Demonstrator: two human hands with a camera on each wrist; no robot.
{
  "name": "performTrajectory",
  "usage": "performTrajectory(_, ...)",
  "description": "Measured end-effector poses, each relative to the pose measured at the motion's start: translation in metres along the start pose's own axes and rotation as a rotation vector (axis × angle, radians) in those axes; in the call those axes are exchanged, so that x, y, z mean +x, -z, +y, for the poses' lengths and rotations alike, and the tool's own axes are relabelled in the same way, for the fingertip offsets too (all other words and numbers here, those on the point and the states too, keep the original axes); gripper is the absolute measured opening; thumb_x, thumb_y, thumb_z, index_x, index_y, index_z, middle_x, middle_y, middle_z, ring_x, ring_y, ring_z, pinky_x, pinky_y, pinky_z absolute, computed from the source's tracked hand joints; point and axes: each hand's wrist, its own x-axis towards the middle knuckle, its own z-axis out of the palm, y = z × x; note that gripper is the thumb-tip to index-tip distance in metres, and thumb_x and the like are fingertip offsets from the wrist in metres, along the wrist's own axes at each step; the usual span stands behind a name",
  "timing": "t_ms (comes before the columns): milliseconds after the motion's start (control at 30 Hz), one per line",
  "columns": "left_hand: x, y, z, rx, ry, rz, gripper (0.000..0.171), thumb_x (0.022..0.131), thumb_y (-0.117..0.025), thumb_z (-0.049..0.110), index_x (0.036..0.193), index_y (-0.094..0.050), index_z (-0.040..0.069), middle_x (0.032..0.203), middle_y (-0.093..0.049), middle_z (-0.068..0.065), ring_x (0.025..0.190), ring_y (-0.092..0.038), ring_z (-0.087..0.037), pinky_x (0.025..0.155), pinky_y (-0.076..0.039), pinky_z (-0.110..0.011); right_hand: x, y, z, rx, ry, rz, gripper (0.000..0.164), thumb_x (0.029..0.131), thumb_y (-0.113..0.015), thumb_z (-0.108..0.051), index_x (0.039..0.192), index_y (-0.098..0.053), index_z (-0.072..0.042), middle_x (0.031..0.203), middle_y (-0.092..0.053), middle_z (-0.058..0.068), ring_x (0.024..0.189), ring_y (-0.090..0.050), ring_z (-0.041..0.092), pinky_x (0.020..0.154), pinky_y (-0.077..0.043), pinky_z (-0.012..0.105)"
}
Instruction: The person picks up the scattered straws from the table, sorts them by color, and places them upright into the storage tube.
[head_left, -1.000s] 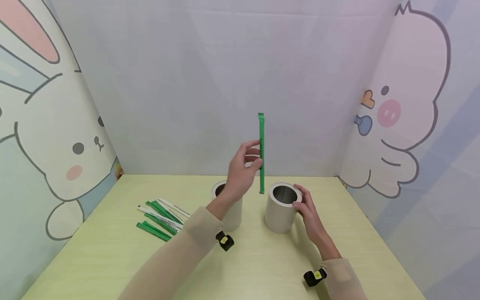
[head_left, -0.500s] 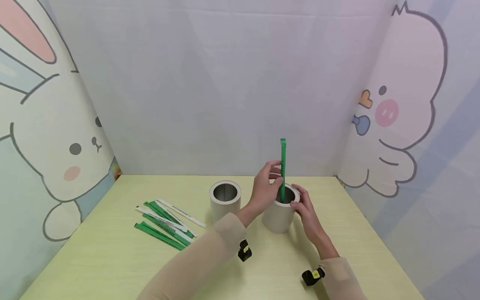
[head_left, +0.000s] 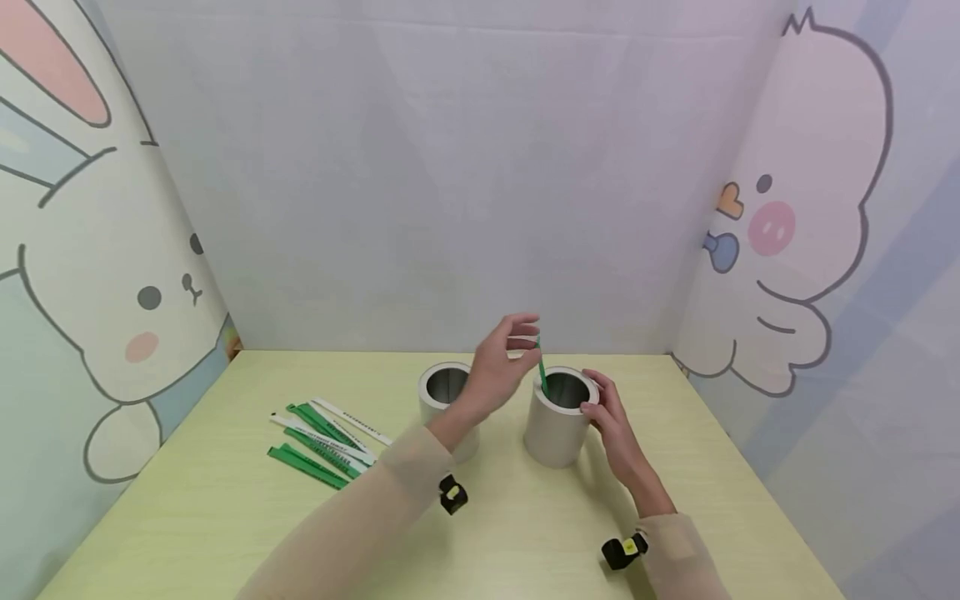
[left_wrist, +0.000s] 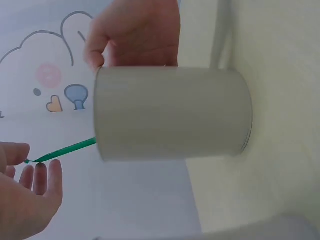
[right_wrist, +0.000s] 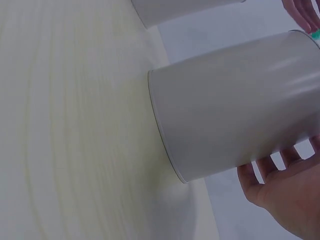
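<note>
A slim green stick packet (head_left: 542,367) stands in the right white canister (head_left: 558,433), leaning against its left rim. Around the packet's upper end, my left hand (head_left: 504,371) has its thumb and fingers spread apart; the left wrist view shows the packet's tip (left_wrist: 42,159) between the loosened fingers. My right hand (head_left: 618,425) holds the same canister from the right, thumb at the rim and the other fingers along the far side. Seen from the right wrist, those fingers (right_wrist: 280,167) press on its wall.
A second white canister (head_left: 431,417) stands to the left, partly hidden behind my left forearm. Farther left, several green and white stick packets (head_left: 322,442) lie in a loose pile on the pale yellow table (head_left: 187,517). A pale curtain (head_left: 412,183) hangs behind.
My left hand brought the green packet rightward and down into the right canister, then loosened its fingers and drew back left. The packet now leans left. My right hand stayed on the canister.
</note>
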Motion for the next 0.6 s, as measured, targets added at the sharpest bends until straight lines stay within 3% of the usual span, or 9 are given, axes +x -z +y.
performTrajectory(300, -0.014, 0.093, 0.014, 0.176, -0.065, -0.107, 0.049, 0.103, -0.071, 0.011, 0.149, -0.057, 0.021, 0.141, -0.065, -0.002, 0.127, -0.066, -0.027, 0.104, -0.058, -0.043, -0.001, 0.001, 0.001, 0.0, 0.01, 0.012, 0.054, 0.111, -0.039, -0.013, 0.163, -0.026, -0.011, 0.161, -0.038, 0.018, 0.14, -0.04, 0.024, 0.103, -0.041, 0.018)
performTrajectory(600, -0.053, 0.178, 0.008, 0.284, -0.043, -0.234, 0.057, 0.1, -0.076, 0.01, 0.152, -0.055, 0.022, 0.147, -0.061, -0.002, 0.13, -0.064, -0.031, 0.104, -0.058, -0.043, -0.002, -0.001, 0.001, 0.01, 0.007, 0.009, 0.055, 0.111, -0.039, -0.013, 0.164, -0.026, -0.011, 0.16, -0.038, 0.017, 0.137, -0.04, 0.021, 0.103, -0.041, 0.022)
